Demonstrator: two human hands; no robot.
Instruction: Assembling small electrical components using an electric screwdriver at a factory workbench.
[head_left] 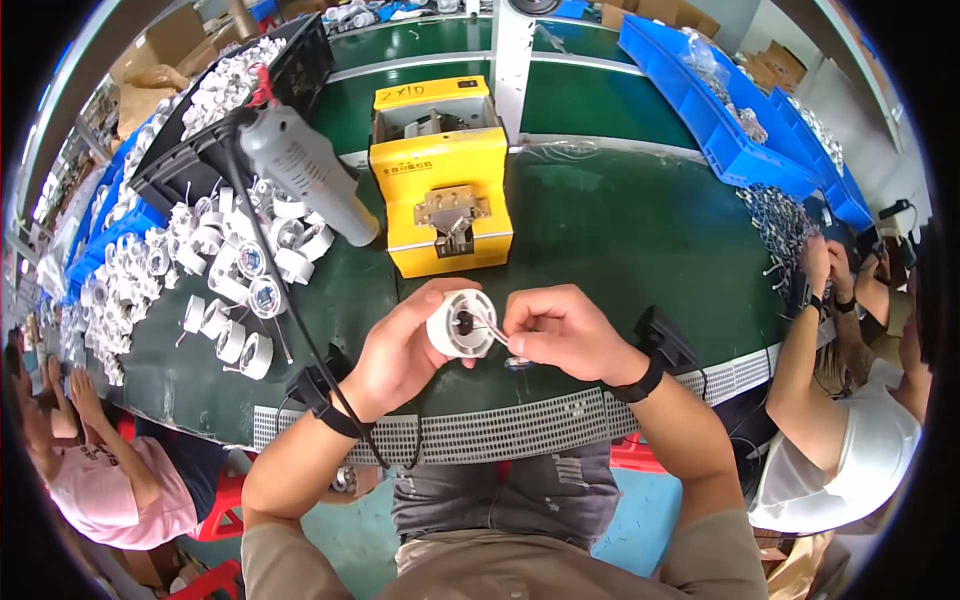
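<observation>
Over the near edge of a green worktable, the left hand grips a white round housing while the right hand pinches the thin wires at its opening. Beyond stands a yellow machine; left of it, a slanted grey tool trails a black cable across the left wrist, beside heaped white parts.

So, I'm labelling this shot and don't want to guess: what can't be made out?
All in the head view:
- Left hand: partly hidden behind the white housing.
- Small part: mostly covered by the right hand.
- Yellow machine: back hidden by its own body.
- Right-side co-worker: partly cut off by the dark rim.
</observation>
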